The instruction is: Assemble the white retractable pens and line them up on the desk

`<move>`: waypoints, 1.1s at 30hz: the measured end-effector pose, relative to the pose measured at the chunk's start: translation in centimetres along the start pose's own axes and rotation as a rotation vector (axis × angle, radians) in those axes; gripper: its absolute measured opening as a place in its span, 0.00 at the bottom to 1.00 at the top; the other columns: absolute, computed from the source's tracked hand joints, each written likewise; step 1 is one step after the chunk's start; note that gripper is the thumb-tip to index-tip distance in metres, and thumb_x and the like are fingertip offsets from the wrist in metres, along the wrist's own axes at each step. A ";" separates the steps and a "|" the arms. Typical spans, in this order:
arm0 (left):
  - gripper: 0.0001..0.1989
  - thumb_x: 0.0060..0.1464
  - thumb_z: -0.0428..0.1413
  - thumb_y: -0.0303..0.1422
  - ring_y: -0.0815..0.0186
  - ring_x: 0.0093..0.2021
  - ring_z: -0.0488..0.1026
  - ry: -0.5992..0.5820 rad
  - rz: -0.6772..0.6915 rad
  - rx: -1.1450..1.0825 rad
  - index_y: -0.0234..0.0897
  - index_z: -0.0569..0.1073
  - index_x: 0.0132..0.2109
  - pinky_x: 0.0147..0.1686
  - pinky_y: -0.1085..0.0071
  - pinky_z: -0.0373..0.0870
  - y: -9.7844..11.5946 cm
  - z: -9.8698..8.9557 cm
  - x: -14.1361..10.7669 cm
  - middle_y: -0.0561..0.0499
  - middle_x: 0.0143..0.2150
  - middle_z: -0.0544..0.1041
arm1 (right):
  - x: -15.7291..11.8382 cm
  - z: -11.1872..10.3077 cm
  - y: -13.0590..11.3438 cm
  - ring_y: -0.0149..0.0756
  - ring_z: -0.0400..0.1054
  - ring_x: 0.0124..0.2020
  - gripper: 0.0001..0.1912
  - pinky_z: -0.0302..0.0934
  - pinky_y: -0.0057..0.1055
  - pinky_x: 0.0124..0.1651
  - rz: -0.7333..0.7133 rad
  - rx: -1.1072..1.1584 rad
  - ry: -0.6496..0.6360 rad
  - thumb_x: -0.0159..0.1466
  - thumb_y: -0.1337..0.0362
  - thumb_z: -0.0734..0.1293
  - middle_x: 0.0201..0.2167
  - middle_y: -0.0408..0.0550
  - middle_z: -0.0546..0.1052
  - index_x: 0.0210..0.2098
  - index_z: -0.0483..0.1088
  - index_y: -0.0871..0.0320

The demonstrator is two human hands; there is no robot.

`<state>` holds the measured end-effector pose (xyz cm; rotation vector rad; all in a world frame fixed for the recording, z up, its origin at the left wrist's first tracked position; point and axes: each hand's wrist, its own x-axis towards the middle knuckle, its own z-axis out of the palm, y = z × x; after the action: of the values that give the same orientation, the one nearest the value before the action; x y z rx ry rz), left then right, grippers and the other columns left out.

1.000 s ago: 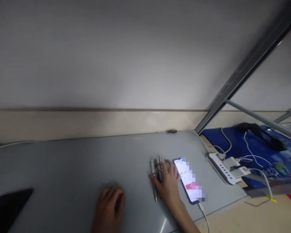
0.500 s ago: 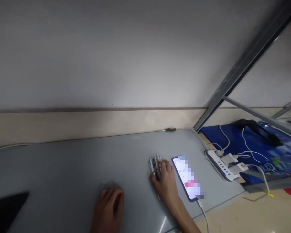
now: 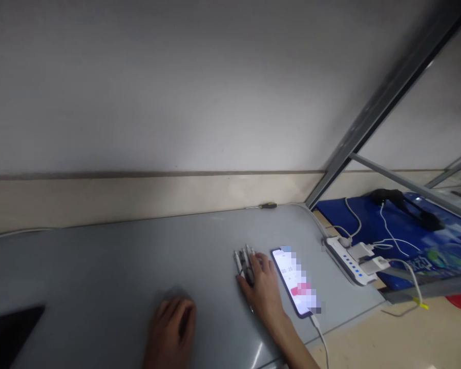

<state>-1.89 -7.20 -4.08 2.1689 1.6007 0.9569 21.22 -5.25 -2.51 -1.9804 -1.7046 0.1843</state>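
Pens [image 3: 238, 262] clasped in right hand [image 3: 264, 287], left hand [image 3: 172, 328] curled

Here on the desk [image 3: 111, 271], pens [image 3: 238, 262] lie partly under the right hand [image 3: 264, 287], the left hand [image 3: 172, 328] to their left; phone [image 3: 292, 287] just right, power strip [image 3: 348, 264] further right, screwdriver [image 3: 269, 205] behind, seemingly against the wall [image 3: 200, 195].

The wall [image 3: 157, 92] is just plain grey-white, kinda dim up top with a softer bright patch lower down toward the right. There's a cream band [image 3: 138, 199] along the base, with a darker strip [image 3: 176, 173] capping it. A smooth grey tabletop [image 3: 100, 266] runs along the wall. On the right, a grey metal post [image 3: 356, 137] slants up with a thinner crossbar [image 3: 392, 177], and the floor [image 3: 361, 338] is shiny beige.
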 end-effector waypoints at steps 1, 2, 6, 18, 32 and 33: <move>0.13 0.61 0.47 0.38 0.61 0.34 0.70 0.003 0.003 0.002 0.40 0.73 0.32 0.36 0.64 0.67 0.0 0.0 0.0 0.50 0.31 0.76 | 0.0 -0.1 0.0 0.52 0.64 0.52 0.23 0.62 0.47 0.51 0.005 -0.001 -0.006 0.59 0.63 0.66 0.53 0.61 0.68 0.54 0.68 0.62; 0.13 0.61 0.48 0.37 0.61 0.34 0.70 0.006 0.009 0.004 0.40 0.73 0.32 0.36 0.65 0.67 0.0 0.0 0.0 0.51 0.31 0.76 | 0.0 -0.2 0.1 0.52 0.64 0.52 0.23 0.62 0.47 0.52 0.012 -0.003 -0.012 0.59 0.62 0.67 0.53 0.61 0.68 0.52 0.69 0.62; 0.12 0.60 0.48 0.36 0.61 0.33 0.70 0.024 0.046 0.011 0.41 0.72 0.32 0.36 0.65 0.67 0.0 -0.1 0.1 0.52 0.31 0.76 | 0.0 -0.4 0.1 0.53 0.64 0.52 0.21 0.62 0.47 0.52 0.035 -0.011 -0.037 0.59 0.59 0.68 0.52 0.61 0.69 0.50 0.70 0.62; 0.13 0.61 0.48 0.37 0.61 0.32 0.70 0.011 0.043 0.016 0.41 0.72 0.32 0.34 0.65 0.67 0.1 -0.1 0.2 0.52 0.29 0.75 | 0.1 0.6 -0.4 0.51 0.62 0.51 0.29 0.60 0.46 0.52 0.039 -0.009 0.001 0.57 0.65 0.65 0.51 0.61 0.68 0.58 0.63 0.63; 0.11 0.61 0.48 0.35 0.63 0.31 0.71 0.056 0.110 0.010 0.41 0.72 0.32 0.35 0.66 0.67 -0.1 -0.1 0.2 0.53 0.29 0.75 | 1.4 -0.6 -1.5 0.46 0.65 0.50 0.32 0.58 0.37 0.52 0.051 -0.021 -0.244 0.53 0.76 0.60 0.48 0.58 0.73 0.59 0.63 0.63; 0.11 0.61 0.48 0.35 0.63 0.31 0.71 0.057 0.112 0.009 0.41 0.72 0.32 0.36 0.66 0.67 -0.1 -0.1 0.2 0.53 0.29 0.75 | 1.5 -0.7 -1.7 0.45 0.66 0.50 0.32 0.58 0.36 0.52 0.063 -0.024 -0.266 0.53 0.76 0.60 0.48 0.58 0.74 0.58 0.63 0.63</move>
<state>-1.97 -6.99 -4.01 2.2778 1.5253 1.0548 20.29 -3.87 -0.78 -2.1049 -1.8133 0.4704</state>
